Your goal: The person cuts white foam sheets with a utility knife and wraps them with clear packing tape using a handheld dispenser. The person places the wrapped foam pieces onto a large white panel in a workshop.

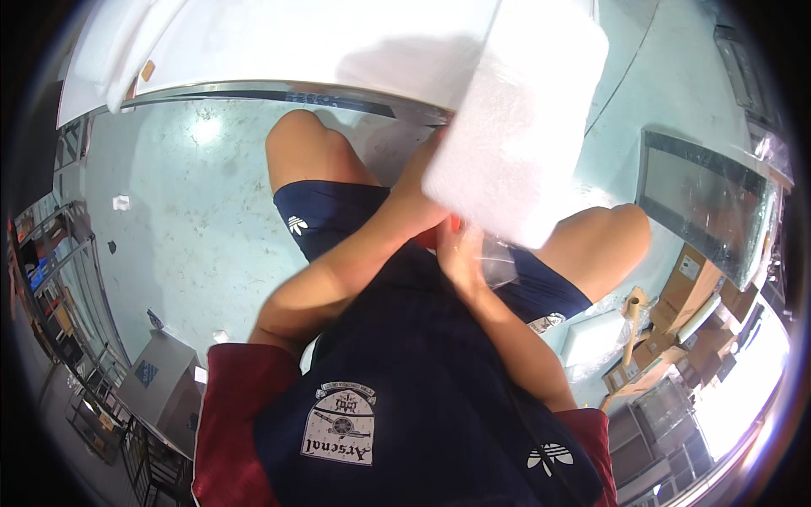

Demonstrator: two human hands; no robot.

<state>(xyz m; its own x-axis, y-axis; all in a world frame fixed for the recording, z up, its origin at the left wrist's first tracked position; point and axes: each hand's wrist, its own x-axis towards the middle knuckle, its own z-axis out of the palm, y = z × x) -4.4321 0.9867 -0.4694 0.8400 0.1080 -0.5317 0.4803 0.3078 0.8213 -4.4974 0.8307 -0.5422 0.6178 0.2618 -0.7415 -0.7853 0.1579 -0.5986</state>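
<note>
A white, soft-looking slab [524, 127] slants up and away from the fingers, its near end just above the right hand [460, 253] and its left edge beside the left hand [421, 182]. The left hand reaches in from the left with its fingers mostly hidden behind the slab, so I cannot tell how far they are spread or what they grip. The right hand is below the slab's near end, its fingers bent and partly covered; whether they close on anything I cannot tell. A small red-orange thing [454, 224] shows between the two hands, right by the right fingertips, its kind unclear. Clear film [500, 264] hangs just to the right of the right hand. Both hands are over the lap, in front of the dark shirt [405, 338], with the left knee [304, 139] to the left of the fingers and the right knee [612, 237] to their right. Beyond the fingers is a bright white tabletop [270, 42], partly covered from view by the slab. Farther off to the right of the fingers, a framed panel [705, 198] leans over the pale floor [186, 237], with cardboard boxes [688, 291] nearer the person. Well apart on the left are a rack [59, 287] and a grey box [160, 393].
</note>
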